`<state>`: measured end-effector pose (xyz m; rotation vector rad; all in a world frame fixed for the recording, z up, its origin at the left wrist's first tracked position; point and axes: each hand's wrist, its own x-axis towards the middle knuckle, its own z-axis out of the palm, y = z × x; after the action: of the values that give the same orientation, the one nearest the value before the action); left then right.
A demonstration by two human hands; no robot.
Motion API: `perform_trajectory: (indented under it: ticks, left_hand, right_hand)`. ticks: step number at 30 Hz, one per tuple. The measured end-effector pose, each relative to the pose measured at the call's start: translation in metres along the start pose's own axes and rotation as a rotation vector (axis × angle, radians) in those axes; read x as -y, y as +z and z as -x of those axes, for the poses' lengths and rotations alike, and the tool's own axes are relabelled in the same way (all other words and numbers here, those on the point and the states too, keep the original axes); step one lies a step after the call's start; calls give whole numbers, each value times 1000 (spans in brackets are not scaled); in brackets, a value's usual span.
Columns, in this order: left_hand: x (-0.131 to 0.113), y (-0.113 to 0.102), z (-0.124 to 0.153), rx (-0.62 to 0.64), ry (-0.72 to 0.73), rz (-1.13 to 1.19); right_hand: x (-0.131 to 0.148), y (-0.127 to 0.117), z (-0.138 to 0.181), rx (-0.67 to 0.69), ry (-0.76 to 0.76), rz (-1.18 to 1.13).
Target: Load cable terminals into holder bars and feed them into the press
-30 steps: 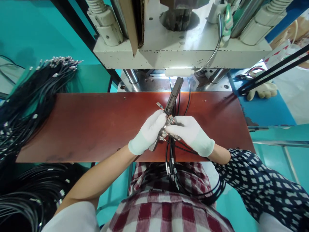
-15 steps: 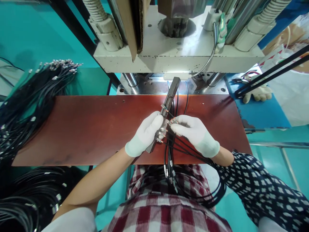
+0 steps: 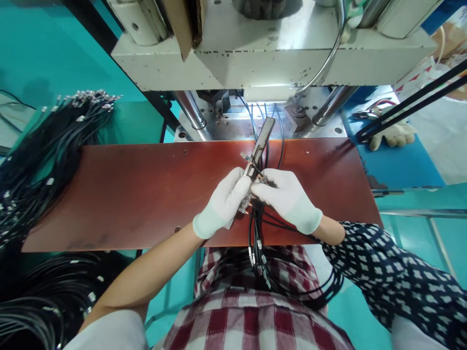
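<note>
My left hand (image 3: 228, 197), in a white glove, is closed round a long grey metal bar (image 3: 263, 137) held tilted over the board. Several cable ends with small metal terminals (image 3: 243, 209) sit along the bar's right side. My right hand (image 3: 286, 197), gloved too, pinches the metal end of a black cable (image 3: 272, 219) against the bar, beside my left thumb. The fingers partly hide that end. More black cables (image 3: 258, 243) hang over the board's front edge down to my lap.
A press with a cream-white plate (image 3: 270, 68) stands ahead, its lit metal bed (image 3: 215, 129) behind the red-brown board (image 3: 127, 194). Thin cables run into it. Bundles of black cables (image 3: 54, 160) lie at the left. A spare glove (image 3: 394, 135) rests on a blue surface at the right.
The press's upper plate looks higher in view, and more of its lit bed shows. My right hand has moved slightly left, closer to the left hand and the bar.
</note>
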<state>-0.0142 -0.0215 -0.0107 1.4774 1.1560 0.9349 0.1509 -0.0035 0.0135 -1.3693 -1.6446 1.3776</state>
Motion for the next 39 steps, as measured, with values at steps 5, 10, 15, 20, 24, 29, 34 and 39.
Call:
perform_trajectory:
  ticks: [5, 10, 15, 20, 24, 29, 34, 39]
  left_hand:
    - [0, -1, 1, -17, 37, -192]
    - [-9, -3, 0, 82, -99, 205]
    - [-6, -5, -1, 116, -124, 296]
    - [-6, -6, -1, 115, -103, 229]
    - [-5, -6, -2, 118, -95, 243]
    - [-4, -5, -1, 165, -118, 321]
    - [-8, -7, -1, 212, -97, 235]
    - [-7, -7, -1, 188, -16, -77]
  right_hand:
    - [-11, -4, 2, 50, -30, 35]
    - [-8, -18, 7, 71, -51, -173]
    - [-5, -19, 9, 55, -16, -259]
    - [-5, -20, 9, -22, 62, -179]
    - [-2, -24, 8, 34, 59, -189]
    - [6, -24, 6, 59, 84, -209]
    - [7, -21, 2, 12, 95, -177]
    - [1, -18, 2, 24, 105, -147]
